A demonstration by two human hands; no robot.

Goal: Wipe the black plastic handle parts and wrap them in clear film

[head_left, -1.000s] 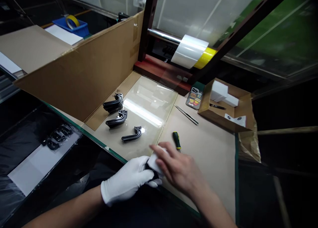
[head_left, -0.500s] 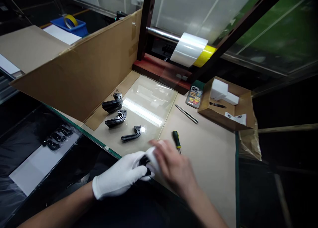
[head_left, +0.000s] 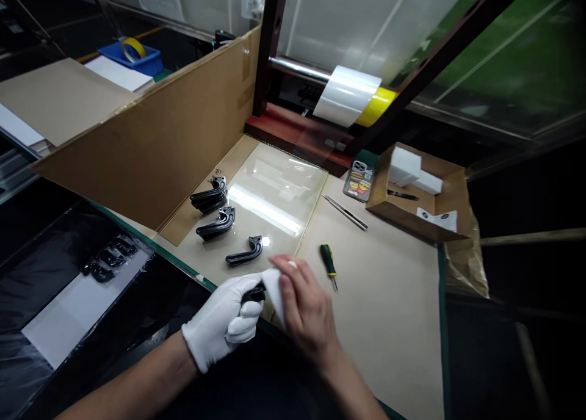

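My left hand (head_left: 227,316), in a white glove, is closed round a black handle-like part (head_left: 254,294), most of it hidden by the fingers. My bare right hand (head_left: 307,304) pinches a white cloth (head_left: 274,289) against the end of that part. Just beyond my hands, a single curved black handle (head_left: 245,253) lies on the glass sheet. Farther back sit a stack of similar curved handles (head_left: 216,223) and another stack (head_left: 209,196). Right of my right hand lies a screwdriver (head_left: 327,260) with a green and yellow grip.
Tweezers (head_left: 345,212), a phone (head_left: 359,181) and a cardboard box (head_left: 451,203) with white boxes are at the right. A cardboard panel (head_left: 155,133) stands on the left. Film rolls (head_left: 350,95) hang at the back. Bagged black parts (head_left: 110,258) lie at lower left.
My left hand has turned, its fingers now curled in front of the black part. My right hand has shifted slightly with the cloth. The whole view has moved a little.
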